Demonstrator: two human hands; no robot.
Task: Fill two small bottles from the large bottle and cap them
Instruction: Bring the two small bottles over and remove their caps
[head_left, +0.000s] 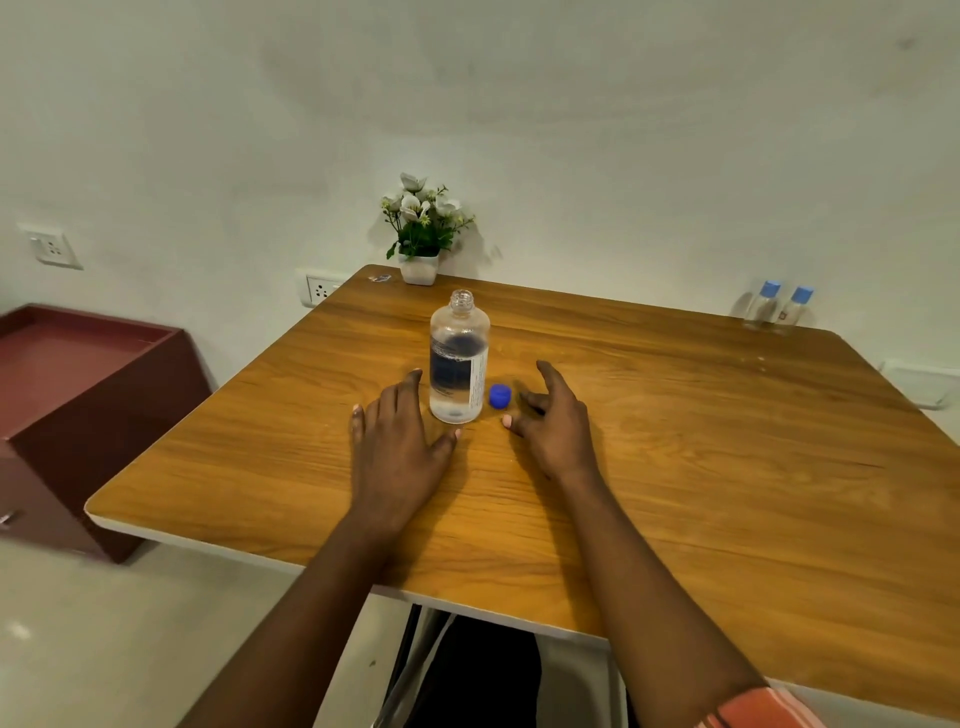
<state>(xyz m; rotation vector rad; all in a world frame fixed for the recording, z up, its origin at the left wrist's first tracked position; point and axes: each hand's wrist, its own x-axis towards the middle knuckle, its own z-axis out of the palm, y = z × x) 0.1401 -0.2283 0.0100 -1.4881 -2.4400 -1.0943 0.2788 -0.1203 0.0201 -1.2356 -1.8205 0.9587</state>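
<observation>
large bottle (459, 358) uncapped, upright | between both hands' fingers (410, 389), ungrasped

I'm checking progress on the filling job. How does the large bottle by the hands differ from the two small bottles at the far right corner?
The large bottle stands uncapped, its blue cap lying beside it; the two small bottles wear blue caps. The large bottle is taller and wider. It stands mid-table between the hands; the small bottles stand at the far right edge. All are clear and upright.
</observation>
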